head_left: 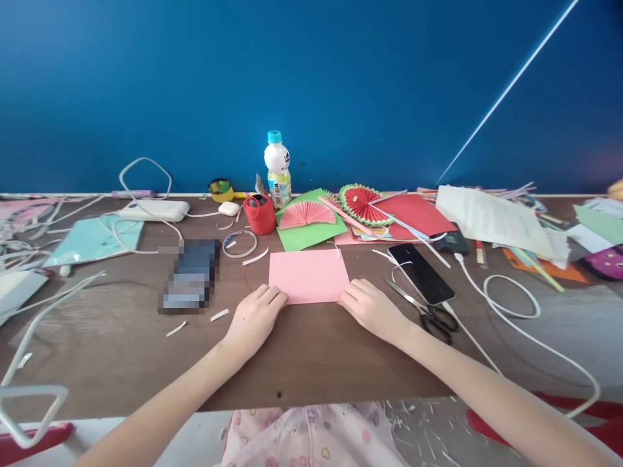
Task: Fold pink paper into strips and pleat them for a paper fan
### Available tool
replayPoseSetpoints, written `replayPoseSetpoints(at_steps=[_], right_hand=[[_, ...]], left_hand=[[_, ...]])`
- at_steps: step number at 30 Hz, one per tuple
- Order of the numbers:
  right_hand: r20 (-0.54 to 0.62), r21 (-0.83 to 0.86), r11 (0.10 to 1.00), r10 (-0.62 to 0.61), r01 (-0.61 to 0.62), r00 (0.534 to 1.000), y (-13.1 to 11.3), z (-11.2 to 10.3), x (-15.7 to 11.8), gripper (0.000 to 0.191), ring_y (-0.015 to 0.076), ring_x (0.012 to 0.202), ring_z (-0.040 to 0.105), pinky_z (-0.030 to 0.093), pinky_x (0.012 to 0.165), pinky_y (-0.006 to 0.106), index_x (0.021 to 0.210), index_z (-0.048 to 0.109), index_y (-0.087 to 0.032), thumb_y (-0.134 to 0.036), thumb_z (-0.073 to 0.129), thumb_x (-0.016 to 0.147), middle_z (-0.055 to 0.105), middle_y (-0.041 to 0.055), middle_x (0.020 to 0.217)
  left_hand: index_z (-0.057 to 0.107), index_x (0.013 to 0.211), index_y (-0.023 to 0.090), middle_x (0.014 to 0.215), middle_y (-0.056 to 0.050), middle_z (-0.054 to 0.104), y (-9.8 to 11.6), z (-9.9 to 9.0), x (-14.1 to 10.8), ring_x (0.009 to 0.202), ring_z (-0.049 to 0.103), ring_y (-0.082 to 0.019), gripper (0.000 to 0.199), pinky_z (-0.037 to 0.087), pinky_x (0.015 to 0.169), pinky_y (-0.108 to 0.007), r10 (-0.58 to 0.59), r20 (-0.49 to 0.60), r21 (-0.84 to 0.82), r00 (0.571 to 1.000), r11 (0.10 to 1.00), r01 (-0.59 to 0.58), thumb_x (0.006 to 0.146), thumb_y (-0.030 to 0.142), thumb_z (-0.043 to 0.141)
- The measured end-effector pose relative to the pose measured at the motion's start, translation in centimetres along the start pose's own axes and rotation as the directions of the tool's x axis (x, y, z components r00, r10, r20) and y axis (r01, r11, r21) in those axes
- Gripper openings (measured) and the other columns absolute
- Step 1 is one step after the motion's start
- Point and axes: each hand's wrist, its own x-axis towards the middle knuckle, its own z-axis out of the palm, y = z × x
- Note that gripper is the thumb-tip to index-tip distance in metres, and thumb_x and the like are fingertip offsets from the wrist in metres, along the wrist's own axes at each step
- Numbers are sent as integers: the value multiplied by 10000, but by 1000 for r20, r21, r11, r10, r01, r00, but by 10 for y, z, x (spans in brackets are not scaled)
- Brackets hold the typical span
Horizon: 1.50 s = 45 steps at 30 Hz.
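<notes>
A flat pink sheet of paper [309,275] lies on the brown desk. My left hand [257,318] grips its lower left corner, fingers together. At the lower right corner, my right hand [372,308] has its fingers closed on the same sheet. Behind the sheet, a pink pleated paper fan [307,214] rests on green paper [304,239]. A red and green pleated rosette [363,204] lies to the right of that fan, beside red paper [421,213].
Scissors [423,311] and a black phone [422,275] lie near my right forearm. A blurred dark device [191,275] is on the left. A bottle [278,172] and red container [259,214] stand behind. White cables and paper scraps spread across both sides.
</notes>
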Motion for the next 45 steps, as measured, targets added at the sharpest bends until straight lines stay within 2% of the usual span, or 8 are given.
replayPoseSetpoints(at_steps=[6,12,18,20,28,35,39,45], right_hand=[[-14,27,999,-20,20,1000,3,-1,4,268,174,698,452,303,638,289,688,544,-155,-173,397,911,534,49,695],[124,169,956,221,-240,967,4,-4,19,196,164,694,467,331,650,282,690,515,-175,-165,457,877,557,38,736],[260,388,823,334,-414,906,9,-8,25,103,164,747,488,387,676,273,728,498,-179,-157,539,820,558,26,785],[231,454,804,310,-384,922,8,-8,24,42,164,804,493,401,720,281,834,533,-175,-139,513,833,569,38,859],[183,376,920,42,-109,982,-3,-4,23,516,178,897,457,380,766,314,1198,566,-288,13,353,837,531,73,937],[89,395,916,33,-66,995,-7,2,21,321,174,832,465,416,743,305,1143,612,-233,-159,427,892,538,68,862],[51,344,938,24,-40,998,-5,7,19,322,170,782,479,433,717,285,1091,634,-195,-116,390,896,557,63,802],[31,326,942,80,-86,996,-3,6,23,244,173,770,503,436,707,278,910,622,-137,-131,379,899,575,75,817]], left_hand=[[558,780,175,783,-42,599,-4,0,7,738,519,-172,211,418,651,-284,-67,32,-71,997,995,69,882,146,376],[524,802,178,823,-34,587,-6,1,15,782,534,-172,141,433,725,-300,-160,86,-207,983,963,175,871,165,401],[562,867,171,892,-71,584,-6,3,16,812,502,-208,211,414,704,-339,-146,85,-97,986,983,154,889,188,353],[583,937,185,927,-79,587,-5,5,15,841,495,-212,256,400,718,-344,-89,52,-62,995,994,92,868,121,345],[595,1063,202,945,-60,602,2,1,18,834,518,-163,386,401,758,-313,204,65,-83,977,977,-199,836,33,332],[617,1011,189,862,-53,599,2,7,18,777,527,-160,295,432,700,-293,209,17,-60,978,976,-208,883,127,359],[604,1020,173,845,-48,602,2,13,15,754,524,-157,290,445,674,-277,191,-37,-59,981,979,-193,871,96,368],[595,859,171,846,-39,612,1,11,22,804,543,-154,204,451,721,-262,14,-40,-235,999,972,-24,880,144,394]])
